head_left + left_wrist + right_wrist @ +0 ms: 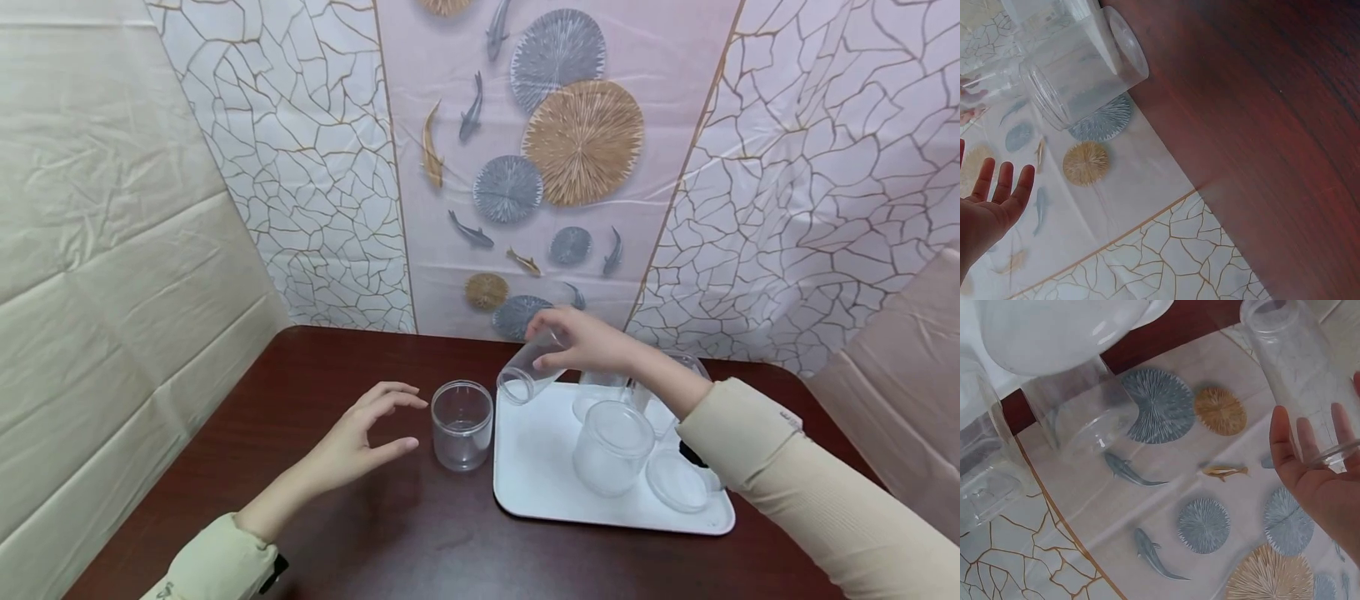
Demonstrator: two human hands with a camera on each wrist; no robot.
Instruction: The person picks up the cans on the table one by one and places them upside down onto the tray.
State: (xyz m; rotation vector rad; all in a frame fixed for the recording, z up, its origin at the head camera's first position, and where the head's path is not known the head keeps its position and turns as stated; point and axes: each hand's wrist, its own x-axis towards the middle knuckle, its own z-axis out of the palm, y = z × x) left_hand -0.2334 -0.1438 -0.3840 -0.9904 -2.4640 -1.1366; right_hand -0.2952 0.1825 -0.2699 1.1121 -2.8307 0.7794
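Observation:
My right hand point(588, 343) grips a clear, narrow jar point(531, 367) above the back left corner of a white tray point(528, 487). That jar is tilted, its near end pointing down and left. In the right wrist view, my fingers point(1282, 434) curl round the jar point(1297, 369) near one end. A wider clear jar point(462, 427) stands upright on the table, just left of the tray. Beside it, on its left, my left hand point(360, 442) is held with fingers and thumb apart. It holds nothing and does not appear to touch the jar.
On the tray stand a frosted-looking clear jar point(613, 450) and a round clear lid or dish point(678, 482). More clear containers point(602, 385) sit at its back, partly hidden by my right forearm. A patterned cloth backdrop point(517, 250) rises behind the dark table point(405, 533).

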